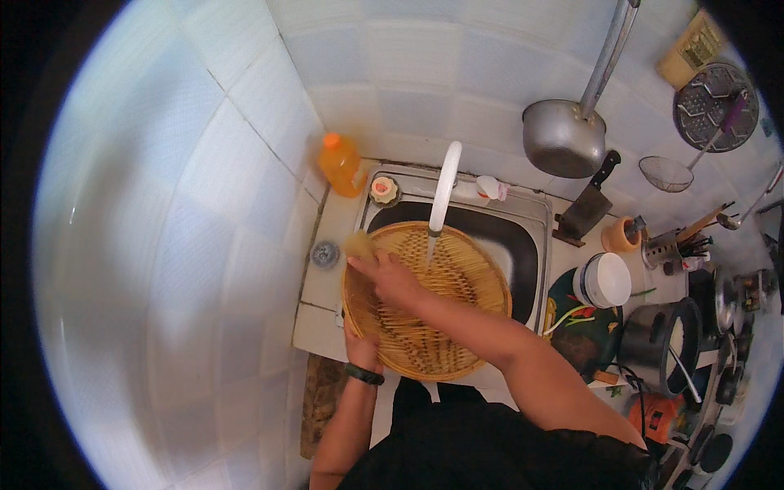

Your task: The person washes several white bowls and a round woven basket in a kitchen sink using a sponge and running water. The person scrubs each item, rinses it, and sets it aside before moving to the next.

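Note:
A round woven bamboo basket (447,324) is tilted over the sink (523,269), its inside facing up. My left hand (362,350) grips the basket's lower left rim, with the fingers hidden beneath it. Across the basket reaches my right hand (392,278), holding a blurred yellowish scrubber (359,244) against the upper left rim; its exact kind is unclear. From the white faucet (446,184) a thin stream of water (430,250) falls into the basket.
An orange bottle (342,166) and a steel-wool ball (324,253) stand left of the sink. To the right are a cleaver (585,211), stacked bowls (606,280) and a dark pot (655,343). A long-handled saucepan (563,138) hangs on the tiled wall (416,49).

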The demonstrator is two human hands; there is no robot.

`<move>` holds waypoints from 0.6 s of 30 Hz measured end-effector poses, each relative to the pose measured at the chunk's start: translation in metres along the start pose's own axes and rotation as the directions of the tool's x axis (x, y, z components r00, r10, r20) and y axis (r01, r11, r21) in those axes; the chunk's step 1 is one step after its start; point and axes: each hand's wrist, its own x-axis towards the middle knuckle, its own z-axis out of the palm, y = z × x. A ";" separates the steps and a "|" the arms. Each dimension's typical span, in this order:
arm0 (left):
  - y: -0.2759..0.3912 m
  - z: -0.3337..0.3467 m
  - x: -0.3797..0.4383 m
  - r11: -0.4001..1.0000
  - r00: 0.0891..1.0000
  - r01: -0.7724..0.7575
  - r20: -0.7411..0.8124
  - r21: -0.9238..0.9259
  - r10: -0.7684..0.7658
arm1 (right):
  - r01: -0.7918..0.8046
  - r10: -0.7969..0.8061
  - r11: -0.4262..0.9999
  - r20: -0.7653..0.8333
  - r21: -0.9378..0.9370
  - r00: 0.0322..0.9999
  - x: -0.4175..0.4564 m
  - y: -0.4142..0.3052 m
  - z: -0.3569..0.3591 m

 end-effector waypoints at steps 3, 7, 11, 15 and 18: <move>0.000 -0.004 -0.004 0.997 0.996 -0.076 0.051 0.016 0.075 | -0.042 0.050 0.994 0.074 -0.102 0.996 0.016 0.026 0.002; -0.003 -0.013 -0.013 0.991 0.989 -0.126 0.071 -0.034 0.128 | -0.501 0.522 0.813 0.010 0.296 0.853 0.024 0.092 -0.026; -0.002 -0.015 -0.014 0.988 0.991 -0.119 0.043 -0.096 0.123 | -0.690 0.727 0.681 0.118 -0.245 0.676 -0.011 0.161 -0.063; 0.008 -0.007 -0.004 0.995 0.982 -0.094 0.160 -0.034 0.098 | -0.635 0.660 0.734 0.029 -0.243 0.751 -0.033 0.174 -0.061; 0.015 -0.002 -0.004 0.999 0.971 -0.031 0.238 -0.015 0.034 | -0.542 0.561 0.806 0.014 -0.240 0.828 -0.022 0.144 -0.053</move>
